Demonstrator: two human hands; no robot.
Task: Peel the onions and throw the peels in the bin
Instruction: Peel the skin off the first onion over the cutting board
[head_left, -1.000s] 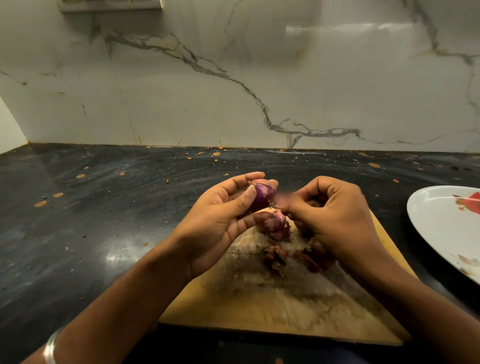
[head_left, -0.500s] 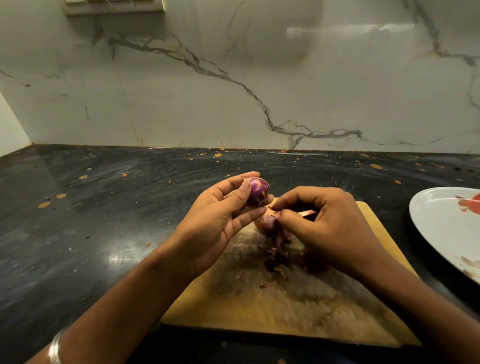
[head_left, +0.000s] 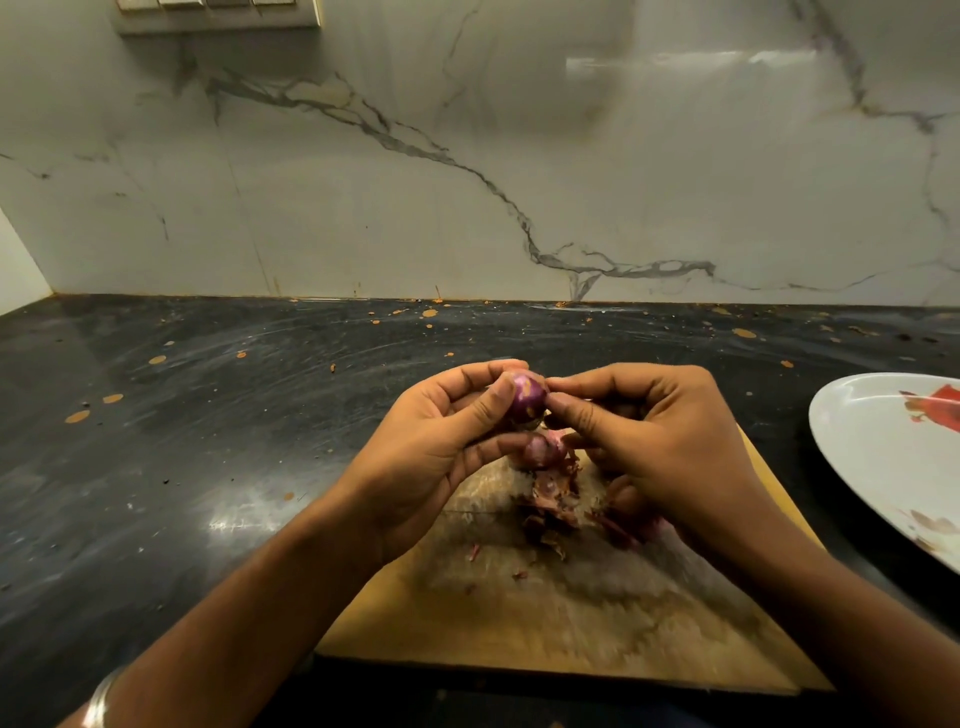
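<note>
Right hand closed in on left-grip onion.

The white oval plate with a red mark is cut off by the right edge. The grey switch panel on the marble wall is cut by the top edge. The right hand hides part of the reddish-brown peel heap and the far right part of the worn wooden cutting board. The small purple onion is half covered by the left hand's thumb. The silver bangle runs off the bottom edge.
</note>
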